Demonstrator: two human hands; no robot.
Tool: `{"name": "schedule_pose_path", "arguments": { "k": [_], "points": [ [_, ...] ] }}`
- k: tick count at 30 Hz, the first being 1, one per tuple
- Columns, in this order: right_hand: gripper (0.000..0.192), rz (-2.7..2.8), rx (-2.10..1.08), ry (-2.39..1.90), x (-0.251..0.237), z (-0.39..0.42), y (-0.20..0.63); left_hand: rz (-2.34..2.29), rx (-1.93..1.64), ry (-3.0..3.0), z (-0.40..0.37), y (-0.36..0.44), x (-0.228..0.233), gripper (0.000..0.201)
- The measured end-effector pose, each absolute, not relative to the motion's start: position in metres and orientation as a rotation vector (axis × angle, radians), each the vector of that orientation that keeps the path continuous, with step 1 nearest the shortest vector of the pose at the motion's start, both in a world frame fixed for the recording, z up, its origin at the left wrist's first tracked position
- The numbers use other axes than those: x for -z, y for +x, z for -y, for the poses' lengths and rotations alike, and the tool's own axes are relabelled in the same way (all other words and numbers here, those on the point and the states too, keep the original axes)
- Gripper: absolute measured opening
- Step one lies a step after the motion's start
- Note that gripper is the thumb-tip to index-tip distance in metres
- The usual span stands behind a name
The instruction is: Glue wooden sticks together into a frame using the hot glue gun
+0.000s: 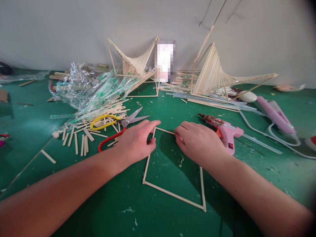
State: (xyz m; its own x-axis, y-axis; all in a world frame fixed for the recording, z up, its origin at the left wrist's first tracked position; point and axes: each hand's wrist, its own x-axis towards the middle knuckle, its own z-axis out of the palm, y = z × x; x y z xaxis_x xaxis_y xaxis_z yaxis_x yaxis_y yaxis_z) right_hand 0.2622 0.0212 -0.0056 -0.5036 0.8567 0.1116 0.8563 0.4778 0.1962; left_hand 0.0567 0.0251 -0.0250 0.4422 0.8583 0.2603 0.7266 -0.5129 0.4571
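The left hand (139, 141) and right hand (197, 140) touch a wooden-stick frame (174, 195) between scissors (125, 123) and a pink glue gun (227, 134).

I count two hands of my own, one left hand (139, 140) and one right hand (197, 138), at one stick frame (174, 195) with four sides; three corners show and my right hand hides the fourth. To the left lies one pair of scissors (126, 121): two blades, two handles. Left of that, the short sticks (76, 144) overlap too much for me to number, though one stick (48, 156) lies apart, nearer. To the right I have one pink glue gun (228, 135) with one clear rod (263, 144), and one lilac tool (276, 115) beyond. Far off stand two curved stick models (212, 70) and one pixelated rectangle (165, 62).
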Motion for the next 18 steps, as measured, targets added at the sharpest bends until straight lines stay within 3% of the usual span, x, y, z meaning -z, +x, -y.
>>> {"name": "schedule_pose_path", "arguments": {
  "k": [18],
  "points": [
    [0.021, -2.776, -0.447, 1.604, 0.0056, -0.0186, 0.2633, -1.378, -0.655, 2.455, -0.0255, 0.0569, 0.0265, 0.049]
  ]
}}
